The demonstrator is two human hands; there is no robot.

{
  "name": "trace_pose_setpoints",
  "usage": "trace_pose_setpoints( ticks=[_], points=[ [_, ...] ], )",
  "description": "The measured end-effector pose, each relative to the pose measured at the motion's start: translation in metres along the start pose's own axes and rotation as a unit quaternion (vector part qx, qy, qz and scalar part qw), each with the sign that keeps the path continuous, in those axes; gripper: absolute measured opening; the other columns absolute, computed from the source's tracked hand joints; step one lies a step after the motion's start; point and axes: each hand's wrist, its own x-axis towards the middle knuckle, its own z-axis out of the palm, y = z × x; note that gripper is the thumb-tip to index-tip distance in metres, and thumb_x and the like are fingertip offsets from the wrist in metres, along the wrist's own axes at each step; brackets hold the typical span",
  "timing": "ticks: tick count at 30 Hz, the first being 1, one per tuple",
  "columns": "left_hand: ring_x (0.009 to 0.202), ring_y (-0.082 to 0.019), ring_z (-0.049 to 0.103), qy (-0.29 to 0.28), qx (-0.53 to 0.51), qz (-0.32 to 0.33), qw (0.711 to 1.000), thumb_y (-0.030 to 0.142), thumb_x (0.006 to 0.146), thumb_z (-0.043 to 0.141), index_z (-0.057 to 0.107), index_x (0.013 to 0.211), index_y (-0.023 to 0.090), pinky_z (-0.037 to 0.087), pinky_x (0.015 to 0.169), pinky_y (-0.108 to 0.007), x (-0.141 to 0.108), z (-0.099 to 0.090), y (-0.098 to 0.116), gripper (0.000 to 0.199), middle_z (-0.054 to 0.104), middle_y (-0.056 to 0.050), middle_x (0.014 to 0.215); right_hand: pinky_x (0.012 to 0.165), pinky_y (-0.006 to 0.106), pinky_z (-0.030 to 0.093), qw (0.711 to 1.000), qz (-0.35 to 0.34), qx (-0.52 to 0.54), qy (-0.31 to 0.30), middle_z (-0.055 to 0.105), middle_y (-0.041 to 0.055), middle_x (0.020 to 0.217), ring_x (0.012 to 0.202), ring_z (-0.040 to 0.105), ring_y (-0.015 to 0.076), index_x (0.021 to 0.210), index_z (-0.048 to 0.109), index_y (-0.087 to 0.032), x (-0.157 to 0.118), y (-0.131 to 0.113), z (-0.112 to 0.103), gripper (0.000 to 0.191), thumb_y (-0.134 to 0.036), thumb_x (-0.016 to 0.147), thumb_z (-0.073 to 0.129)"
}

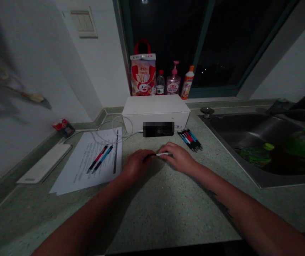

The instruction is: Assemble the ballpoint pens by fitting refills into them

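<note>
Both hands meet over the middle of the speckled green counter (168,209). My left hand (138,164) is closed on the dark end of a slim pen (161,154), and my right hand (178,157) pinches its white end. Left of them, a red pen (98,158) and a blue pen (103,158) lie side by side on printed sheets (88,156). To the right, several pens (190,139) with white, red and blue barrels lie in a cluster. A black phone (158,130) with a cable leans on the white box just beyond the hands.
Behind the phone is a white box (152,105), with a red bag (143,76) and bottles behind it. A steel sink (237,156) with green things inside is at the right. A white power strip-like slab (44,164) lies at the left beside the papers.
</note>
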Motion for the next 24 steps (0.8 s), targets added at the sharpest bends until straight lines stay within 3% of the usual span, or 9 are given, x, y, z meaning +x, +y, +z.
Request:
trace_pose_setpoints(
  ticks=[5, 8, 11, 18, 24],
  points=[
    [0.09, -0.022, 0.069, -0.007, -0.005, 0.005, 1.0, 0.025, 0.095, 0.055, 0.073, 0.108, 0.022, 0.052, 0.082, -0.034, -0.0006, 0.0048, -0.0019, 0.022, 0.076, -0.006, 0.101, 0.084, 0.034, 0.046, 0.999, -0.005, -0.031, -0.006, 0.069, 0.0063, 0.1, 0.097, 0.063, 0.021, 0.106, 0.069, -0.022, -0.0024, 0.0026, 0.0037, 0.015, -0.019, 0.092, 0.067],
    [0.09, -0.021, 0.069, 0.002, -0.008, 0.009, 1.0, 0.024, 0.095, 0.056, 0.072, 0.109, 0.022, 0.053, 0.083, -0.034, -0.0012, 0.0053, -0.0033, 0.022, 0.076, -0.006, 0.102, 0.088, 0.036, 0.047, 0.999, -0.013, -0.041, -0.019, 0.071, 0.0075, 0.106, 0.101, 0.063, 0.0222, 0.116, 0.069, -0.024, -0.0021, 0.0052, 0.007, 0.021, -0.025, 0.096, 0.063],
    [0.094, -0.022, 0.069, 0.007, -0.012, 0.022, 1.0, 0.024, 0.095, 0.055, 0.072, 0.111, 0.022, 0.054, 0.085, -0.035, -0.0016, 0.0048, -0.0042, 0.023, 0.076, -0.006, 0.105, 0.086, 0.036, 0.047, 0.998, -0.025, -0.051, -0.031, 0.071, 0.0078, 0.099, 0.097, 0.064, 0.0224, 0.111, 0.073, -0.023, -0.0013, 0.0057, 0.0071, 0.021, -0.031, 0.101, 0.055],
    [0.099, -0.024, 0.07, -0.013, -0.006, 0.024, 1.0, 0.024, 0.097, 0.052, 0.073, 0.116, 0.023, 0.053, 0.091, -0.038, -0.001, 0.0054, -0.0063, 0.028, 0.076, -0.007, 0.108, 0.085, 0.035, 0.047, 0.997, -0.022, -0.069, 0.024, 0.068, 0.0071, 0.099, 0.098, 0.062, 0.0228, 0.102, 0.07, -0.022, -0.002, 0.005, 0.0017, 0.01, -0.021, 0.096, 0.062],
    [0.099, -0.024, 0.07, 0.015, -0.01, -0.005, 1.0, 0.02, 0.093, 0.053, 0.073, 0.111, 0.021, 0.054, 0.089, -0.037, 0.0003, 0.0021, -0.0033, 0.027, 0.076, -0.007, 0.107, 0.089, 0.038, 0.045, 0.995, -0.005, -0.088, 0.046, 0.07, 0.0076, 0.1, 0.098, 0.063, 0.0246, 0.102, 0.07, -0.022, -0.0012, 0.0092, 0.0001, 0.011, -0.023, 0.097, 0.06]
  ],
)
